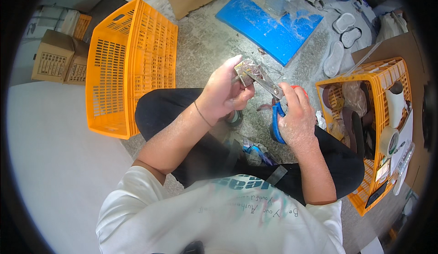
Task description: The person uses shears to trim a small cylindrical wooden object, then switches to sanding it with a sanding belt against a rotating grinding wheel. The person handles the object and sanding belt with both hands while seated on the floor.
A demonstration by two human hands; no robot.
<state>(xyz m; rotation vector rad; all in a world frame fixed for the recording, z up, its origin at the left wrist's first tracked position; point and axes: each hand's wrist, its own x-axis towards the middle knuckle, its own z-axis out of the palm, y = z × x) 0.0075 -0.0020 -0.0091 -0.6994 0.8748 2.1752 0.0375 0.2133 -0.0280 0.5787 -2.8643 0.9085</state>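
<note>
Over the grey floor (pixel 196 64), between two dark-trousered legs (pixel 164 110): left hand (pixel 223 89) grips a small brownish-grey piece (pixel 248 73), held tilted. Piece lies at the fingertips, out from the palm: thumb up along its left, fingers (pixel 242 99) curled round its lower side. Material not resolvable. Right hand (pixel 297 117) wrapped round the handles of blue-and-red scissors (pixel 275 106), fingers (pixel 292 94) bent at the loops, partly hidden. Blades point up and left, appearing to overlap the piece's right edge; cannot tell whether they are parted. Pale specks on right hand. Surroundings: blue board (pixel 273 30), dusted pale, beyond the hands; orange crate (pixel 155 67) at left; second orange crate (pixel 378 79) at right, mixed items inside, tape roll (pixel 388 141) against it. White footwear (pixel 343 22) right of the board.
</note>
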